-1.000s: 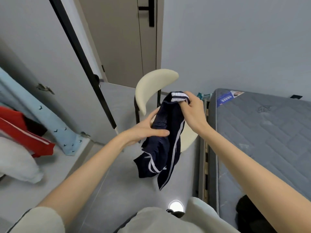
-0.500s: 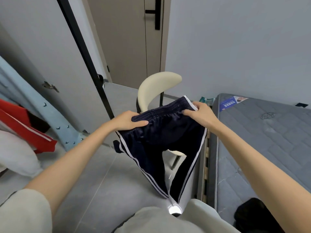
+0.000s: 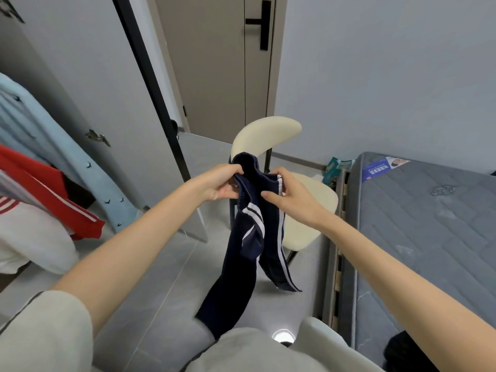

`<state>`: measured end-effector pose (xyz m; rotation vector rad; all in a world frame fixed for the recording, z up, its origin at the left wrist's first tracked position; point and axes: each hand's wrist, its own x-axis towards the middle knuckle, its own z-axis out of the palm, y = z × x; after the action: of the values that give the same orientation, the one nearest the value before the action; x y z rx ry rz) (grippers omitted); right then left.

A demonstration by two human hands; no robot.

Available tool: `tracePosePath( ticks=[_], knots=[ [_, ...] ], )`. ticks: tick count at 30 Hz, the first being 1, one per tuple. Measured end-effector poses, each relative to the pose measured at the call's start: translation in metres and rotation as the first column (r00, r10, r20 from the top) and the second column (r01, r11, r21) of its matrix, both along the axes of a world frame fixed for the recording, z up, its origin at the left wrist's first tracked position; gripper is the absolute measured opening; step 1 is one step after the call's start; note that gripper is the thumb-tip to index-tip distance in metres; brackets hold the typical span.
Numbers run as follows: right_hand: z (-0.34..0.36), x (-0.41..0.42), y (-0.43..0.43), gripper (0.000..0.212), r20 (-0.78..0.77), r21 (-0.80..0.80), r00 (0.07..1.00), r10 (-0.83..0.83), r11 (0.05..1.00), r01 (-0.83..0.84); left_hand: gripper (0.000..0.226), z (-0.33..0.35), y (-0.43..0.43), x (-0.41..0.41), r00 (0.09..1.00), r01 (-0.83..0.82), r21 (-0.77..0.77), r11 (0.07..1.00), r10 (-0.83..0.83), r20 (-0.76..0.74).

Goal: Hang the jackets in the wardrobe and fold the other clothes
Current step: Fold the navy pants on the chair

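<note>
Navy fabric stuff: was mid-fold on the striped shorts [image 3: 252, 237]. Had the waistband bunched between both hands, left hand [image 3: 214, 183] gripping it at 9 o'clock, right hand [image 3: 290, 194] pinching the white-trimmed edge at 3. Probably needed to line up the side stripes and let both legs drop level before doubling over. Dangled at 6 below the hands, legs splayed, in front of the cream chair [image 3: 268, 132], mattress [image 3: 429, 237] off at 3.
</note>
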<state>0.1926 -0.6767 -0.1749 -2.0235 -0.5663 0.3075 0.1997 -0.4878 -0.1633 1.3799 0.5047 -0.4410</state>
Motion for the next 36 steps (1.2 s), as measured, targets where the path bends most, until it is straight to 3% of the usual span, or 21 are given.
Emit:
tracePosePath(
  ticks=[4,7,11,13,15,18,20,23,25,27,29,32,36],
  knots=[
    [-0.007,-0.011,0.0,0.054,-0.106,0.02,0.99,0.093,0.996,-0.092,0.016,0.004,-0.004,-0.003,0.998,-0.065,-0.103,0.993,0.065,-0.005],
    [-0.016,-0.016,0.002,0.075,-0.044,0.001,0.997,0.069,0.998,-0.069,0.018,0.006,-0.005,-0.006,0.995,-0.104,-0.243,0.964,0.098,-0.036],
    [-0.025,-0.018,0.007,0.051,0.035,0.117,0.992,-0.121,0.986,0.116,0.018,0.01,0.0,-0.006,0.997,-0.075,-0.293,0.953,0.067,-0.036],
    [-0.022,-0.014,0.007,0.035,0.044,0.168,0.985,-0.169,0.973,0.159,0.022,0.01,0.01,-0.007,0.999,0.046,-0.136,0.99,-0.043,0.021],
    [-0.013,-0.008,0.004,0.029,-0.007,0.237,0.983,-0.185,0.954,0.182,0.046,0.004,0.026,-0.007,0.983,0.123,0.085,0.989,-0.133,0.125],
    [0.009,0.001,0.0,0.029,-0.079,0.285,0.994,-0.074,0.954,0.094,0.078,-0.01,0.047,-0.008,0.897,0.212,0.415,0.885,-0.344,0.276],
    [0.02,0.0,0.0,0.028,-0.082,0.301,0.997,-0.009,0.953,0.034,0.086,-0.02,0.047,-0.009,0.816,0.31,0.445,0.84,-0.476,0.328],
    [0.023,-0.002,0.0,0.024,-0.101,0.345,0.992,-0.07,0.933,0.101,0.059,-0.025,0.036,-0.005,0.792,0.373,0.309,0.875,-0.474,0.386],
    [0.02,-0.004,-0.008,0.02,-0.074,0.269,0.983,-0.17,0.945,0.184,0.047,-0.026,0.034,-0.001,0.789,0.377,0.28,0.883,-0.465,0.402],
    [0.015,-0.005,-0.021,0.019,0.056,0.055,0.972,-0.229,0.973,0.226,0.044,-0.03,0.036,0.004,0.757,0.358,0.369,0.857,-0.498,0.423],
    [0.01,-0.007,-0.029,0.024,0.203,-0.138,0.961,-0.187,0.966,0.217,0.04,-0.03,0.032,0.009,0.631,0.34,0.556,0.758,-0.622,0.463],
    [0.005,-0.005,-0.038,0.029,0.358,-0.243,0.915,-0.185,0.928,0.283,0.042,-0.022,0.023,0.02,0.498,0.27,0.68,0.682,-0.703,0.508],
    [-0.002,0.005,-0.053,0.031,0.392,-0.35,0.896,-0.209,0.866,0.356,0.028,-0.022,0.02,0.038,0.377,0.211,0.816,0.539,-0.815,0.441]
  ],
)
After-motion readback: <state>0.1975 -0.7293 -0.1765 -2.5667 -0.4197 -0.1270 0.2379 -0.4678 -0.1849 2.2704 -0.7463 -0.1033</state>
